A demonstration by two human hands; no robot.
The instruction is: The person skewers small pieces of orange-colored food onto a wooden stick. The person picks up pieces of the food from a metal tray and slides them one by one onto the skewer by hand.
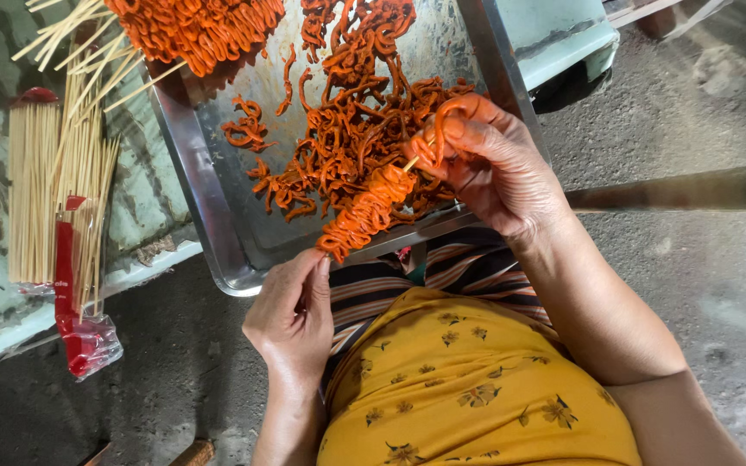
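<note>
Steel tray (209, 198) over concrete floor (692, 285); left fingers (308, 280) pinch skewer (364, 211) base, right fingers (455, 129) grip orange strip (464, 105).

On the dull silver tray (209, 198) you had bright orange-red strips (338, 147), and the loaded skewer (369, 211) over its near edge matched them. Left of the tray, pale straw-coloured sticks (32, 190) lay on a mottled green worktop (144, 185), beside a clear wrapper (79, 319) with a red band. Below the tray, your mustard-yellow top (468, 388) carried small brown flowers.
</note>
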